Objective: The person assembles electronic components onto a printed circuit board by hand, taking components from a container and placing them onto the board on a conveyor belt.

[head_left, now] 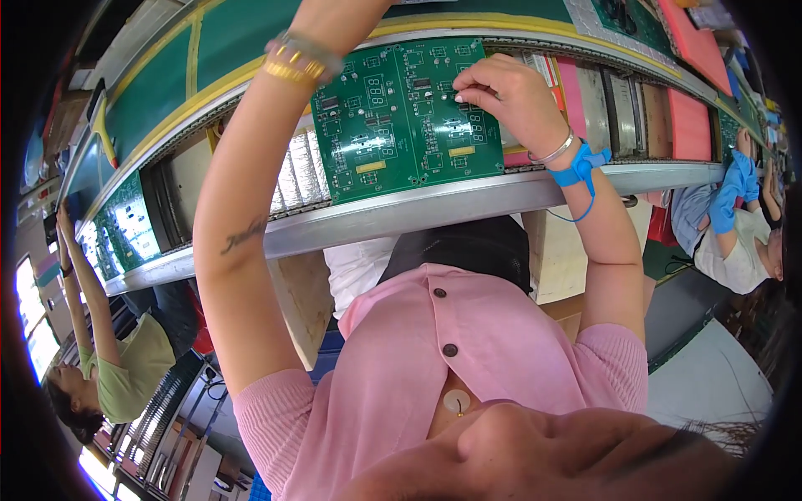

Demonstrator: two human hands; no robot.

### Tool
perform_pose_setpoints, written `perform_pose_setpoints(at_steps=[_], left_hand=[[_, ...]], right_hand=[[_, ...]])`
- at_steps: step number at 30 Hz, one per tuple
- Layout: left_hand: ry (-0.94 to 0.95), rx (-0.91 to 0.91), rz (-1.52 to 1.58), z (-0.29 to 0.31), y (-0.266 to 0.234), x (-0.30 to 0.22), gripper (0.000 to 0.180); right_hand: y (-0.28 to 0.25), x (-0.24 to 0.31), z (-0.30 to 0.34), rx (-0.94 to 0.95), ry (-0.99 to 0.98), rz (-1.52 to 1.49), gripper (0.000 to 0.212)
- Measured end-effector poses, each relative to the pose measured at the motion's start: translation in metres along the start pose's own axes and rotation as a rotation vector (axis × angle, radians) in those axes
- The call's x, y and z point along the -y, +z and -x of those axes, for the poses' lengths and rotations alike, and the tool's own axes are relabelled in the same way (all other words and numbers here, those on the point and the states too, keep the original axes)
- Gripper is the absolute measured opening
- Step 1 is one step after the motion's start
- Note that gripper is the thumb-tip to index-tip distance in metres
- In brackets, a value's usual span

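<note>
A green circuit board (407, 125) with two matching halves lies across the metal rails in front of me. It carries dark chips, small white parts, digit displays and yellow blocks. My right hand (511, 93) is over its upper right part, thumb and forefinger pinched together. A tiny pale spot shows at the fingertips; whether it is a small part or a nail is unclear. A blue strap (581, 167) and a silver bangle circle that wrist. My left hand (347, 17) reaches past the board's far left corner, its fingers cut off by the top edge.
A metal rail (401, 207) runs along my near side. Another circuit board (125, 225) lies farther left on the line, by a person in green (129, 367). Red-pink foam sheets (689, 125) are at the right, with another person (735, 225) beyond.
</note>
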State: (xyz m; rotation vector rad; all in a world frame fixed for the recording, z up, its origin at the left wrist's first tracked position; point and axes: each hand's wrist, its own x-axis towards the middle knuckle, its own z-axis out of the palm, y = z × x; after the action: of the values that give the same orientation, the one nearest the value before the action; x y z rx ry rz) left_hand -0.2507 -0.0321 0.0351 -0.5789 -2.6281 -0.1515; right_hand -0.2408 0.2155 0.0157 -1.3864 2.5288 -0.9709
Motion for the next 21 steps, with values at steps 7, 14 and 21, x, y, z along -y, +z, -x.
perform_pose_setpoints(at_steps=[7, 14, 21], left_hand=[[-0.15, 0.283, -0.071, -0.02, 0.019, 0.008, 0.011], [-0.095, 0.257, -0.063, -0.027, 0.028, 0.012, 0.009], [0.009, 0.092, 0.264, -0.022, 0.029, 0.021, 0.011]], right_hand=[[0.006, -0.006, 0.003, -0.082, -0.057, -0.041, 0.006], [0.007, -0.008, 0.0, -0.091, -0.167, 0.093, 0.009], [0.008, -0.005, 0.002, -0.034, -0.152, 0.15, 0.012]])
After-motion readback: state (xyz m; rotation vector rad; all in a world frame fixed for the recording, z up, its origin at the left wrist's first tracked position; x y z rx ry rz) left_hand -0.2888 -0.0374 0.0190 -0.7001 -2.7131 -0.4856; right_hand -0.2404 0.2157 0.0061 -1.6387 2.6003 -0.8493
